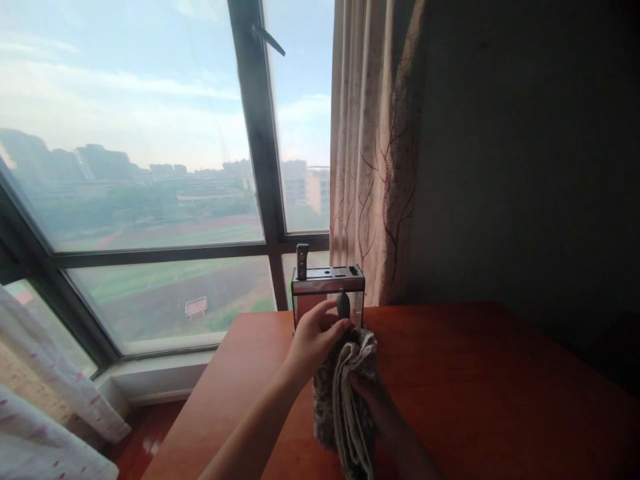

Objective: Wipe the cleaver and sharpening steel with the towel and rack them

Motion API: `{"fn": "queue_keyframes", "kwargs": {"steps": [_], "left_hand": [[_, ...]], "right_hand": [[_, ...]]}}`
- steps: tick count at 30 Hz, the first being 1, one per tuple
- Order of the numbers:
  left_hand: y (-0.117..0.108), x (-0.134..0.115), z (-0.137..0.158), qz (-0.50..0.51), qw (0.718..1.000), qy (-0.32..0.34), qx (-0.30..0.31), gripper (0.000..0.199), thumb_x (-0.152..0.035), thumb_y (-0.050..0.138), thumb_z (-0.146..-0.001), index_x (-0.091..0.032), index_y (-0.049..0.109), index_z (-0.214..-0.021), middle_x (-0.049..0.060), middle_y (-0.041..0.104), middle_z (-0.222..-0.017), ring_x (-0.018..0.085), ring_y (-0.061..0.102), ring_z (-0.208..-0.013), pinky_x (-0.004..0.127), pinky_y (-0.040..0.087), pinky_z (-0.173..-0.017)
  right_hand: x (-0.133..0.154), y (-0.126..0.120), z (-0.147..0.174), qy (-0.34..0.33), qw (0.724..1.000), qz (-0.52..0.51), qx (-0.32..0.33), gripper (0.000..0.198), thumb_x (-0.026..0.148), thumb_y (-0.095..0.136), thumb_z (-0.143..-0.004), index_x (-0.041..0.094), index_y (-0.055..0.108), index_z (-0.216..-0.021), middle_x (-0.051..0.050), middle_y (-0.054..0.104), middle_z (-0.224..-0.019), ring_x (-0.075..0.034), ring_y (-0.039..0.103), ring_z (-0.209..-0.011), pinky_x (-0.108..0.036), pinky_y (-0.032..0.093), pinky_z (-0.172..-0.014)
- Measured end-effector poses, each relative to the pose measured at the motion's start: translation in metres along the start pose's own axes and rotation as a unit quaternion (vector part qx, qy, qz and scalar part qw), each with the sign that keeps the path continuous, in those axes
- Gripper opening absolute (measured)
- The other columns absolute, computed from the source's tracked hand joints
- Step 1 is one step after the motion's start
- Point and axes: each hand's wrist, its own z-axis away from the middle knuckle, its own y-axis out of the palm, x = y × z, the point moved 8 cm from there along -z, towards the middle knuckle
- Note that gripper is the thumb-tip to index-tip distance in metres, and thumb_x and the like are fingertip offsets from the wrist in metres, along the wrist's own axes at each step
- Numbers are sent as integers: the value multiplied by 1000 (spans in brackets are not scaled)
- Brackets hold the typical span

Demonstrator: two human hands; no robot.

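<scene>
My left hand is closed, with its thumb and fingers around the lower part of a small dark grey, ribbed, oval object. I cannot make out its exact kind. Just below it, my right hand grips a folded, patterned grey-and-beige cloth that hangs down towards me over the table. The cloth hides some of the right fingers. Behind both hands stands a clear-sided box with a dark frame and a silvery top. A dark upright piece with small round marks rises from its left end.
The reddish-brown wooden table extends to both sides, its left edge above the floor. Large framed windows are at the left and ahead. A long beige curtain hangs behind the box, and a pale curtain is at lower left.
</scene>
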Motion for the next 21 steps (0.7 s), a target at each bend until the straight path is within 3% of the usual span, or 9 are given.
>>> {"fn": "queue_keyframes", "kwargs": {"steps": [5, 10, 16, 18, 21], "left_hand": [[-23, -25, -14, 19, 992, 48, -112, 47, -32, 82, -64, -17, 65, -106, 4, 75, -75, 22, 71, -73, 28, 54, -62], [-35, -78, -40, -28, 976, 145, -160, 53, -35, 79, -67, -16, 64, -114, 5, 76, -76, 20, 70, -70, 28, 54, -62], [-42, -143, -70, -98, 931, 271, -224, 44, -27, 82, -61, -17, 67, -101, 0, 71, -67, 17, 69, -62, 24, 52, -55], [-47, -162, -77, -104, 905, 318, -263, 45, -29, 80, -64, -18, 66, -105, -1, 71, -70, 15, 67, -61, 24, 52, -54], [-46, -185, -92, -138, 883, 366, -258, 33, -29, 75, -69, -19, 70, -100, 0, 70, -73, 14, 66, -65, 23, 52, -55]], "right_hand": [[0, 5, 2, 23, 999, 27, 15, 56, 50, 84, -56, 18, 70, -100, -10, 74, -97, -36, 64, -104, -51, 46, -94], [-13, -6, -2, 42, 999, 21, -12, 55, 51, 84, -56, 18, 69, -98, -8, 74, -83, -35, 66, -95, -49, 50, -85], [-19, -21, -12, 27, 998, 13, -60, 57, 49, 85, -56, 17, 67, -100, -9, 74, -95, -31, 67, -92, -42, 52, -82], [-21, -19, -14, 35, 998, 13, -56, 54, 48, 84, -58, 16, 68, -99, -8, 75, -93, -29, 68, -90, -40, 52, -80], [-28, -10, -15, 55, 998, 3, -21, 50, 46, 82, -62, 16, 69, -99, -6, 75, -87, -27, 69, -83, -37, 51, -78]]}}
